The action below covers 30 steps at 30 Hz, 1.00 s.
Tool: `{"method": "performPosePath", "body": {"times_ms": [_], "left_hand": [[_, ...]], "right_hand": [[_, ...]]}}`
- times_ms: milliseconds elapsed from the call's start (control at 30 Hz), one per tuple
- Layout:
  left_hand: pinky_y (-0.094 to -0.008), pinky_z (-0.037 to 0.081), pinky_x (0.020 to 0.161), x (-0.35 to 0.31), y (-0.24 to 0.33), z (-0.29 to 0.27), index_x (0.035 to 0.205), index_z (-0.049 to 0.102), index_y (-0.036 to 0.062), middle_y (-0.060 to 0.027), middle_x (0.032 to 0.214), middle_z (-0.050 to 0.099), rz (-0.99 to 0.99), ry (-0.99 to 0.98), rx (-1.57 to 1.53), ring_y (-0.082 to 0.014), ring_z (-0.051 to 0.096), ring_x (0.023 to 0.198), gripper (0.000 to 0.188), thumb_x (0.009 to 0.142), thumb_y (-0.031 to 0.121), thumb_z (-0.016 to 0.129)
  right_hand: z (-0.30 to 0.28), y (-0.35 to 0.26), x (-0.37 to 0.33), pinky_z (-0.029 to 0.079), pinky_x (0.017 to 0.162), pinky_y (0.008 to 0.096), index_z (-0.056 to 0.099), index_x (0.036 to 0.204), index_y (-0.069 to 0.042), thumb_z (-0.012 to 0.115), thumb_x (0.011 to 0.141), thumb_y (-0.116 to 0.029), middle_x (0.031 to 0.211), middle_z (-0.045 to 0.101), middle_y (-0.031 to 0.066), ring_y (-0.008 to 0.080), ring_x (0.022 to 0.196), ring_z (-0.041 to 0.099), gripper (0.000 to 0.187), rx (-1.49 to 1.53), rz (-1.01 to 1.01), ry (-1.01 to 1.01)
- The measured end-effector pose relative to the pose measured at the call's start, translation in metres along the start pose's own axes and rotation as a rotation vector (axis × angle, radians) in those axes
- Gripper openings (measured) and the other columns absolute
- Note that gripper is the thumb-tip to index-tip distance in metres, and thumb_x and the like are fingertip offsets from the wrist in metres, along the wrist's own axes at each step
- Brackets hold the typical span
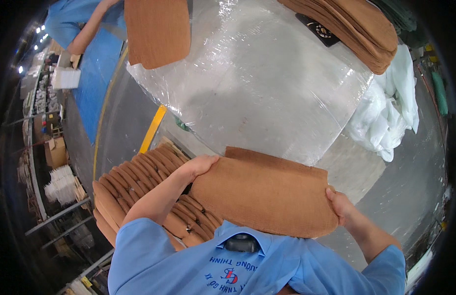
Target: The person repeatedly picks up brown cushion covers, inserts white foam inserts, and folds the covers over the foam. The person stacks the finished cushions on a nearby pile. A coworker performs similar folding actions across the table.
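A flat brown mat (pixel 267 196) with rounded corners is stretched between my two hands in front of my chest. My left hand (pixel 203 166) is closed on its upper left edge, and my right hand (pixel 338 204) grips the right edge. Behind its far edge a second brown strip shows; I cannot tell whether it is another mat or a fold. The mat overlaps the near edge of a table (pixel 257 98) covered with clear plastic film.
Stacked brown mats (pixel 356 29) lie at the table's far right, over a black patterned piece (pixel 319 30). Another brown mat (pixel 158 32) lies far left. Bundled mats (pixel 134 182) stand low at my left. White plastic (pixel 385 113) hangs at right. A co-worker's arm (pixel 90 29) shows upper left.
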<state>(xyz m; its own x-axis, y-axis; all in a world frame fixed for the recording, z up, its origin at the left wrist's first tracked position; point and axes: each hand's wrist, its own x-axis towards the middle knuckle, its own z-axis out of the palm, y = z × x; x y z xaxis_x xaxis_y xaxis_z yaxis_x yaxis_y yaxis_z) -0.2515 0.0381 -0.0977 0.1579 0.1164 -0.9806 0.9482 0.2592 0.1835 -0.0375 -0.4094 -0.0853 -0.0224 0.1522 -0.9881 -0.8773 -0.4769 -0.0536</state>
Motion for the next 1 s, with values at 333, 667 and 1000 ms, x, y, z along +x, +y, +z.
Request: {"method": "performPosePath", "body": {"times_ms": [333, 667, 1000], "left_hand": [[-0.0391, 0.048, 0.097, 0.031, -0.015, 0.0, 0.122, 0.07, -0.0071, -0.0192, 0.123, 0.071, -0.054, 0.217, -0.08, -0.0275, 0.066, 0.112, 0.049, 0.104, 0.035, 0.053], [-0.0343, 0.04, 0.113, -0.142, 0.043, 0.01, 0.149, 0.049, -0.0027, -0.0132, 0.147, 0.057, 0.799, 0.181, -0.49, -0.0221, 0.053, 0.134, 0.06, 0.11, 0.042, 0.051], [-0.0326, 0.039, 0.111, -0.169, 0.049, 0.08, 0.145, 0.051, 0.0, -0.0096, 0.135, 0.06, 1.388, 0.236, -0.231, -0.0179, 0.053, 0.128, 0.058, 0.108, 0.045, 0.056]], "right_hand": [[-0.007, -0.014, 0.036, 0.056, 0.092, 0.0418, 0.066, 0.128, 0.003, 0.046, 0.112, -0.041, 0.119, 0.073, 0.0172, 0.0263, 0.106, 0.071, 0.051, -0.139, 0.096, 0.104], [0.013, -0.081, -0.003, 0.041, 0.114, 0.0419, 0.048, 0.148, -0.001, 0.043, 0.111, -0.053, 0.151, 0.054, 0.0129, 0.0237, 0.136, 0.053, 0.064, 0.213, -0.858, -0.022], [0.001, -0.133, -0.027, 0.036, 0.12, 0.0462, 0.042, 0.154, -0.006, 0.038, 0.108, -0.063, 0.156, 0.049, 0.013, 0.0315, 0.144, 0.045, 0.074, 0.971, -1.168, -0.034]]}}
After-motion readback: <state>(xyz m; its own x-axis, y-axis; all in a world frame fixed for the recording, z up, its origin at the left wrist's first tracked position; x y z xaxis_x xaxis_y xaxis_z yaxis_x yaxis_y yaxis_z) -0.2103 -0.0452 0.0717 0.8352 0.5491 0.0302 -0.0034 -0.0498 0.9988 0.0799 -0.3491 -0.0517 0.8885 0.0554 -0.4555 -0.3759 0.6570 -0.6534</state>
